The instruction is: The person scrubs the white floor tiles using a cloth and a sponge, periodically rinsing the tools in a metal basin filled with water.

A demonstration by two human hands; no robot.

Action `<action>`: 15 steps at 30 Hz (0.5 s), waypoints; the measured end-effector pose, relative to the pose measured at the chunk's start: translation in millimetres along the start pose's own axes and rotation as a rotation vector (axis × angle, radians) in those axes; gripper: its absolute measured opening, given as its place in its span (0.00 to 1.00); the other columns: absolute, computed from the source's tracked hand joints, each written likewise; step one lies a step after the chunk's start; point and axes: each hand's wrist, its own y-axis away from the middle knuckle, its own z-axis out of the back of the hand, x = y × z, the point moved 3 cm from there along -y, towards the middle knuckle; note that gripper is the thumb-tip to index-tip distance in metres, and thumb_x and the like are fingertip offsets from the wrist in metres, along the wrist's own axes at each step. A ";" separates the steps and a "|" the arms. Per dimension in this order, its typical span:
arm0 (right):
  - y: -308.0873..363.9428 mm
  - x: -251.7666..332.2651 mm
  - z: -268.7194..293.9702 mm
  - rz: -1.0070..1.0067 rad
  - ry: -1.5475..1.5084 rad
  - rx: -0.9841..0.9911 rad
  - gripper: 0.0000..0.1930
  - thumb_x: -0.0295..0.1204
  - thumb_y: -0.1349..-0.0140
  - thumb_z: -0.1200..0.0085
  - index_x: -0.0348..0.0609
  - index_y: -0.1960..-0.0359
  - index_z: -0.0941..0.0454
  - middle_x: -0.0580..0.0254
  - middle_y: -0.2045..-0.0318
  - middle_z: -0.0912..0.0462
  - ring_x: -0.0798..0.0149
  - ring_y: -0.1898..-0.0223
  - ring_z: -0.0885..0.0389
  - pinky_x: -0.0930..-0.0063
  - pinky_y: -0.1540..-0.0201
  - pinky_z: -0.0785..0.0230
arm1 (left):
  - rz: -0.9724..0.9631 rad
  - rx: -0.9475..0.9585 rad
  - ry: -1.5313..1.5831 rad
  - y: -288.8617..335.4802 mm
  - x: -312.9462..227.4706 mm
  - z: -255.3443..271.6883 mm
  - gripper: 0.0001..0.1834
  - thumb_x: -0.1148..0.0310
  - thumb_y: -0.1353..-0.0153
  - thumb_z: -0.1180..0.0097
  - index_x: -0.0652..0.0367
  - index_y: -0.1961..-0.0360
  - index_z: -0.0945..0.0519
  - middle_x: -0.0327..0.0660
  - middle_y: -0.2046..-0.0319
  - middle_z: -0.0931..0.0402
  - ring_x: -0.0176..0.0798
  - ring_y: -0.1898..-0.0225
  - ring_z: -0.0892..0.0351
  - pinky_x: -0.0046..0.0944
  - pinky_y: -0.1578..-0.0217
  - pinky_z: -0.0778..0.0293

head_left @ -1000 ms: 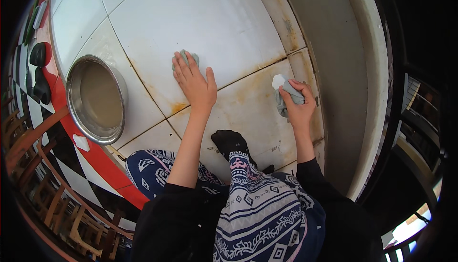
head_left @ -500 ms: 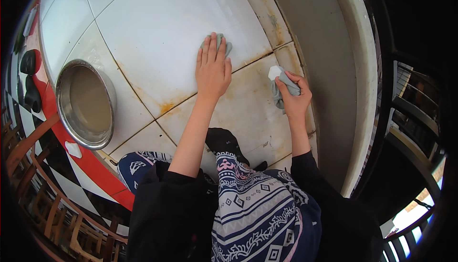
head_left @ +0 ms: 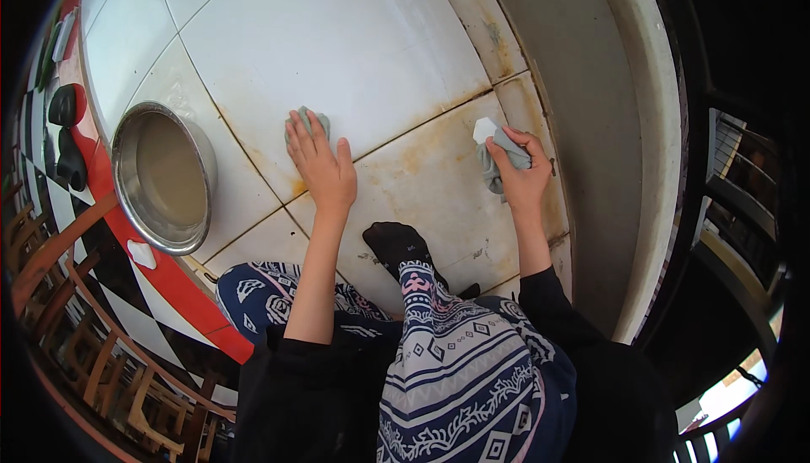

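Note:
My left hand lies flat with its fingers stretched out, pressing a small grey-green cloth against a white floor tile. Most of that cloth is hidden under the fingers. Farther right, my right hand is closed on a grey cloth together with a white, flat-faced piece whose kind I cannot make out. This hand is near the dark joint by the wall's foot. Brown-yellow stains run along the tile joints between my hands.
At the left stands a metal basin of cloudy water, close to a red floor border. Black shoes and a small white object lie on that side. A grey wall rises at the right. My socked foot is between my arms.
My left hand has slid left and toward me across the tile, taking the cloth along. My right hand keeps its hold on the grey cloth and white piece, almost in place.

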 end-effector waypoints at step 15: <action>-3.6 21.4 -7.2 0.020 -0.009 -0.022 0.13 0.23 0.52 0.33 0.36 0.64 0.20 0.55 0.58 0.20 0.65 0.55 0.22 0.73 0.50 0.31 | -0.357 0.261 0.112 -13.5 -112.9 -47.4 0.33 0.59 0.38 0.56 0.62 0.34 0.42 0.48 0.30 0.54 0.49 0.29 0.57 0.51 0.33 0.58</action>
